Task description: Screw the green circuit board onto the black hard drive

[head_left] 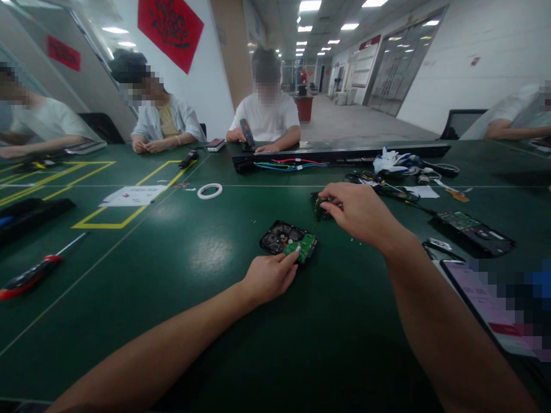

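Observation:
A hard drive (278,234) lies on the green table with its green circuit board (306,245) facing up. My left hand (271,278) grips the near edge of the drive, its index fingertip resting on the board and the other fingers curled. Above and to the right of the drive, my right hand (359,215) is closed in a pinch round a small yellow-and-black screwdriver (319,207), mostly covered by the fingers. The thin lower end of that tool is hard to make out. Behind those fingertips sits a small black object (315,197), partly hidden.
A red-and-black screwdriver (34,274) lies at left, a white tape ring (209,191) farther back. Another drive-like device (473,234), a phone (486,304), cables and white gloves (390,160) lie at right. A long black bar (344,155) crosses the back; several people sit around.

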### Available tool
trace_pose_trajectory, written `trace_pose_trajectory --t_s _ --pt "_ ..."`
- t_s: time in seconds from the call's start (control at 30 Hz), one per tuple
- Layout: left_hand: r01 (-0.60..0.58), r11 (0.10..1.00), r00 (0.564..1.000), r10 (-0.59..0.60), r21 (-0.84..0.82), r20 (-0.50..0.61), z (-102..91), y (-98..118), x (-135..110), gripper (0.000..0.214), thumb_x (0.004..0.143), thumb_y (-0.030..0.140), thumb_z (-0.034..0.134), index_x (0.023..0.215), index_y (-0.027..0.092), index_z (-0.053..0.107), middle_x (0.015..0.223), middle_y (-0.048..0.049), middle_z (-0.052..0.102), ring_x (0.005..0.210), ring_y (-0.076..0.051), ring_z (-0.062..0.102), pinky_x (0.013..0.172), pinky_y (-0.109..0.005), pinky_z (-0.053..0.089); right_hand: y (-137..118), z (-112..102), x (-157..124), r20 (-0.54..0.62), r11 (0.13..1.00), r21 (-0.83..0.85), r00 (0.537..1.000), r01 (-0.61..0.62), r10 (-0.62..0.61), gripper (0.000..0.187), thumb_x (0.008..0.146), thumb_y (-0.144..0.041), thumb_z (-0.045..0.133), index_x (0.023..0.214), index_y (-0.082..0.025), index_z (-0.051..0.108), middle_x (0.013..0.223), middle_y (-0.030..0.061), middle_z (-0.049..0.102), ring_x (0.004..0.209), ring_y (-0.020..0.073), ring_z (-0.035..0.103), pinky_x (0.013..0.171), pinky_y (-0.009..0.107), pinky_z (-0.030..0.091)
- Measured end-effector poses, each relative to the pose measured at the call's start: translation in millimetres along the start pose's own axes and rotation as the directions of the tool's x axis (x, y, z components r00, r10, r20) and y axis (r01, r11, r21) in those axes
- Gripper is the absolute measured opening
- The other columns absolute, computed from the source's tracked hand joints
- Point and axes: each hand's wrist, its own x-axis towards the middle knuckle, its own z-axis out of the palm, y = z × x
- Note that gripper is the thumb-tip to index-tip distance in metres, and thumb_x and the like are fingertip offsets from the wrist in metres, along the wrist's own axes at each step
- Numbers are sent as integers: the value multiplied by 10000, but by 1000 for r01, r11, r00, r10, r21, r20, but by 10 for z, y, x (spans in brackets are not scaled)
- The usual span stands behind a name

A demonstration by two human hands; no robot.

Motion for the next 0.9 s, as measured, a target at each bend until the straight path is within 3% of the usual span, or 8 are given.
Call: trace_pose_trajectory --t_s 0.2,0.67,0.9 --pt "-3 1000 1000 3 4 7 -9 4 -3 429 1043 375 399 1383 182 576 990 -82 760 748 -214 729 597 -318 558 -14 28 -3 -18 1000 -10 1000 26 -26 137 929 -203 646 1043 -199 722 1044 84 757 926 250 679 852 378 482" --pt "6 1000 1000 -6 -8 23 -29 10 6 434 1041 371 399 1392 182 570 987 -92 756 740 -210 725 591 -313 553 6 41 -1 -55 999 -46 998 2 -4 143 969 -328 643 972 -209 723 973 77 720 892 238 636 807 366 447" --pt "5 1000 1000 -5 -17 16 -15 5 -3 430 1043 372 395 1387 185 573 984 -92 756 742 -206 723 601 -309 552 10 37 1 -44 1000 -5 999 18 -19 125 952 -218 620 1046 -216 702 1038 75 737 949 254 659 842 382 471"
